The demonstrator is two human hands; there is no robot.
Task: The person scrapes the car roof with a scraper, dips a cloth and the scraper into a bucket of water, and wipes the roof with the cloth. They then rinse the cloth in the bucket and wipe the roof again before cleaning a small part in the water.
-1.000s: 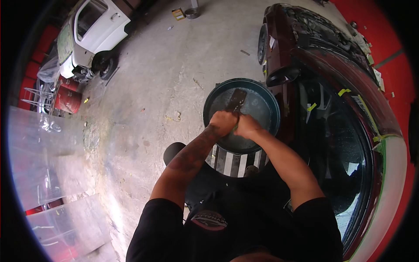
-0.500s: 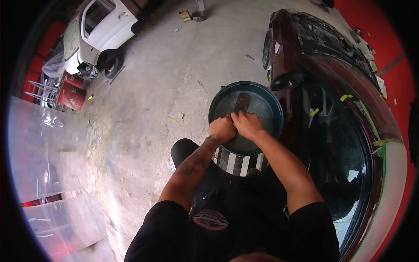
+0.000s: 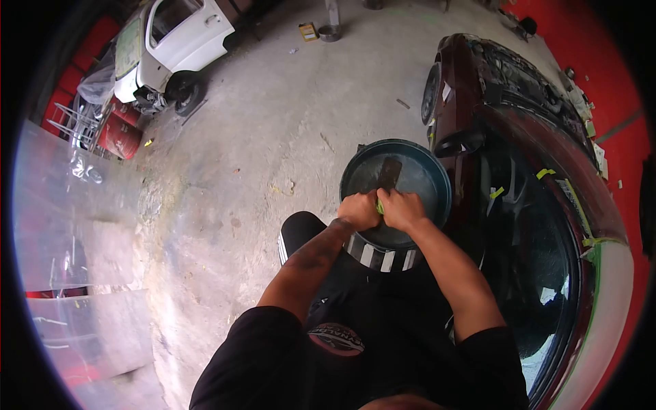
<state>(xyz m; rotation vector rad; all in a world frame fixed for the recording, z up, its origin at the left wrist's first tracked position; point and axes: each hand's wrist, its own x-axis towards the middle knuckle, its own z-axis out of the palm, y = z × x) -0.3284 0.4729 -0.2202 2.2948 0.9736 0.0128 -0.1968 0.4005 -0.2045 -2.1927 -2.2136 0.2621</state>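
I've got a stained concrete floor (image 3: 260, 137), white vehicle (image 3: 188, 34) far left, dark red car (image 3: 454, 116) right. Dark green basin (image 3: 446, 184) sits on a striped stand (image 3: 387, 262); murky contents, dark strip (image 3: 391, 169) in it running near-far. Left hand (image 3: 359, 210) and right hand (image 3: 403, 208) both curled tight on a yellow-green piece (image 3: 380, 206) over the basin's near half. Its visible sliver points near-far; can't tell full long axis, fingers cover it.
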